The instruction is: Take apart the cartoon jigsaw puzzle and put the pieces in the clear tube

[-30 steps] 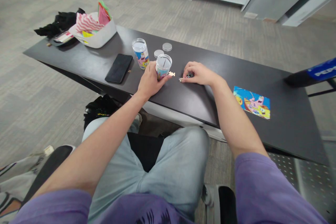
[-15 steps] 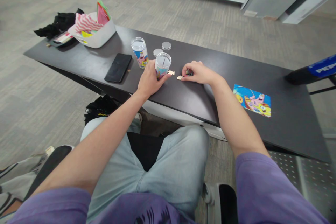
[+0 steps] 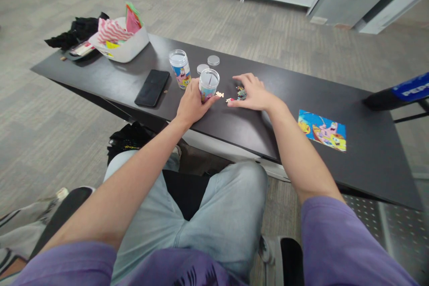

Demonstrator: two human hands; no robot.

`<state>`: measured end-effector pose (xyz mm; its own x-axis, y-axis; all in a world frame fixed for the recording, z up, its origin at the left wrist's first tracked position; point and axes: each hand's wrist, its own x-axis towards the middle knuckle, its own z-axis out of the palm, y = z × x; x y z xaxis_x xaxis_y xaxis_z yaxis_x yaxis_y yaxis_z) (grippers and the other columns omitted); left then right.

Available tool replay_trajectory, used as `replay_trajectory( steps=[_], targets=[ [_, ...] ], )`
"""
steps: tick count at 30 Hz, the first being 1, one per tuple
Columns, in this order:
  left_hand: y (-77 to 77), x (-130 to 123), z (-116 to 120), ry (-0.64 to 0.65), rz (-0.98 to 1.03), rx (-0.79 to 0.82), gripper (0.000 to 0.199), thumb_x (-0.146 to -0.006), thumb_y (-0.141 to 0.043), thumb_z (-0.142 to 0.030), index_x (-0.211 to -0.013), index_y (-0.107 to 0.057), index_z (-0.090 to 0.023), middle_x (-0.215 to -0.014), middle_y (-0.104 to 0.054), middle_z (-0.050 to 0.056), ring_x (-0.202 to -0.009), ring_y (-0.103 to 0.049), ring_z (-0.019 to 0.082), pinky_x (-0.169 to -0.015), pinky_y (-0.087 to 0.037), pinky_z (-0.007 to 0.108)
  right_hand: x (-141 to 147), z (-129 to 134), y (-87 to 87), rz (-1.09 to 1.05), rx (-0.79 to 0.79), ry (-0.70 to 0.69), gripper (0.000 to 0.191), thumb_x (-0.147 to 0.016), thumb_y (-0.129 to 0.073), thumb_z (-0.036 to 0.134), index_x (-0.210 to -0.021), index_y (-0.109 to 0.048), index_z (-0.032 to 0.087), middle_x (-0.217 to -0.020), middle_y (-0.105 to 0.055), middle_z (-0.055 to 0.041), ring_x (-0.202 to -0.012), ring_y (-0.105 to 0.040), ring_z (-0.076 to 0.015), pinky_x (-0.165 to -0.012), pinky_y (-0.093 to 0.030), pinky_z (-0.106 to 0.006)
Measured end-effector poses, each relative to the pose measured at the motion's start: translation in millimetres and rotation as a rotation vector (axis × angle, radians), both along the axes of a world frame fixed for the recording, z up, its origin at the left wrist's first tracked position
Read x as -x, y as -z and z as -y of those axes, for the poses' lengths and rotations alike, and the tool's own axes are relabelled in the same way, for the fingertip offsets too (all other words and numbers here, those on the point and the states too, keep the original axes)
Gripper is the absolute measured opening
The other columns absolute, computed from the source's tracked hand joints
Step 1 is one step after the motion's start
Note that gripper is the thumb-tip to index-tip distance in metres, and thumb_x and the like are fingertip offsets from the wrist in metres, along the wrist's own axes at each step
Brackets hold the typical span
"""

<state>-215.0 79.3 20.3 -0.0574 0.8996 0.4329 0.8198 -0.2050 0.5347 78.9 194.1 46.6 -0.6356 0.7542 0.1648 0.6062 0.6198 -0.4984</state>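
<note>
My left hand [image 3: 192, 103] is wrapped round a clear jar with a cartoon label [image 3: 208, 86], which stands on the dark table. Just right of the jar lies a pale puzzle piece [image 3: 220, 94]. My right hand [image 3: 252, 93] is spread over a small pile of puzzle pieces [image 3: 241, 94], partly hidden by its fingers. Near my right thumb is a red and white piece [image 3: 229, 100]. A second cartoon jar [image 3: 180, 69] stands behind my left hand, and silver lids [image 3: 213, 60] lie beyond the jars.
A black phone [image 3: 152, 88] lies left of the jars. Farther left are a white basket with cloths [image 3: 125, 49] and a black bundle [image 3: 77, 31]. A cartoon picture card [image 3: 322, 130] lies at the right, before a blue and black cylinder [image 3: 395, 92].
My right hand's fingers have opened and spread, and more of the pile shows. The piece near my right thumb now shows its red and white side. My left hand stays on the jar.
</note>
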Motion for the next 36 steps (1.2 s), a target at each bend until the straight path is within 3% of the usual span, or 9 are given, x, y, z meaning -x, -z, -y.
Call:
replay_trajectory(
  steps=[2,7,12,18,22,29,32,36],
  targets=[
    [-1.3,-0.1,2.4,-0.002,0.001,-0.007,0.059,-0.112,-0.098,-0.036,-0.156,-0.060,-0.032,-0.156,-0.074,0.021,-0.162,-0.073,0.050,-0.142,-0.058,0.070,6.6,6.3,7.4,0.036,0.011,-0.064,0.115,-0.089,-0.110,0.079,-0.185,-0.070,0.029,-0.193,-0.062,-0.0280,-0.179,-0.050,-0.0672,-0.147,-0.036,-0.089],
    [0.1,0.8,3.6,0.008,0.005,-0.027,0.055,-0.116,-0.095,-0.034,-0.156,-0.057,-0.032,-0.159,-0.072,0.021,-0.164,-0.071,0.046,-0.144,-0.057,0.064,31.7,21.0,13.9,0.018,-0.005,-0.170,0.063,-0.111,-0.092,0.064,-0.167,-0.084,0.036,-0.191,-0.069,-0.0186,-0.173,-0.061,-0.0586,-0.144,-0.045,-0.081],
    [5.9,2.0,-2.4,0.006,0.008,-0.025,0.064,-0.113,-0.097,-0.036,-0.156,-0.050,-0.028,-0.159,-0.072,0.024,-0.159,-0.070,0.046,-0.142,-0.054,0.067,42.6,24.5,11.7,-0.018,-0.017,-0.135,0.037,-0.117,-0.083,0.057,-0.144,-0.085,0.032,-0.172,-0.079,-0.0183,-0.158,-0.069,-0.0505,-0.136,-0.053,-0.072],
    [9.8,4.4,-4.6,0.016,0.016,-0.033,0.065,-0.112,-0.096,-0.038,-0.155,-0.048,-0.028,-0.160,-0.073,0.024,-0.158,-0.068,0.046,-0.142,-0.052,0.068,43.4,25.1,12.6,-0.055,-0.025,0.006,0.026,-0.113,-0.090,0.051,-0.127,-0.083,0.030,-0.160,-0.080,-0.0202,-0.155,-0.065,-0.0552,-0.136,-0.045,-0.078],
    [11.0,4.9,-4.6,0.016,0.022,-0.043,0.064,-0.112,-0.095,-0.042,-0.156,-0.052,-0.027,-0.159,-0.073,0.025,-0.159,-0.069,0.048,-0.142,-0.053,0.070,44.6,25.1,11.2,-0.072,0.020,0.033,0.023,-0.110,-0.092,0.051,-0.116,-0.082,0.030,-0.147,-0.084,-0.0190,-0.148,-0.067,-0.0540,-0.133,-0.046,-0.078],
    [11.2,7.7,-6.0,-0.004,0.032,-0.028,0.057,-0.110,-0.094,-0.055,-0.154,-0.062,-0.039,-0.158,-0.075,0.021,-0.162,-0.070,0.052,-0.141,-0.057,0.075,43.8,26.6,5.9,-0.150,0.126,-0.016,0.024,-0.102,-0.097,0.044,-0.111,-0.078,0.033,-0.122,-0.091,-0.0078,-0.127,-0.077,-0.0437,-0.136,-0.044,-0.071],
    [11.3,8.6,-5.5,-0.006,0.028,-0.022,0.057,-0.111,-0.093,-0.059,-0.155,-0.062,-0.039,-0.158,-0.075,0.021,-0.162,-0.069,0.053,-0.139,-0.058,0.076,43.3,27.6,3.2,-0.219,0.193,-0.052,0.026,-0.101,-0.097,0.047,-0.115,-0.080,0.034,-0.115,-0.093,-0.0046,-0.118,-0.083,-0.0401,-0.129,-0.052,-0.066],
    [11.9,7.4,-4.9,0.004,0.019,-0.023,0.062,-0.113,-0.093,-0.053,-0.158,-0.055,-0.034,-0.160,-0.073,0.022,-0.161,-0.068,0.048,-0.141,-0.055,0.072,44.4,26.5,0.8,-0.325,0.302,-0.090,0.030,-0.097,-0.096,0.058,-0.110,-0.081,0.035,-0.107,-0.092,-0.0042,-0.102,-0.084,-0.0357,-0.108,-0.066,-0.057]
  ],
)
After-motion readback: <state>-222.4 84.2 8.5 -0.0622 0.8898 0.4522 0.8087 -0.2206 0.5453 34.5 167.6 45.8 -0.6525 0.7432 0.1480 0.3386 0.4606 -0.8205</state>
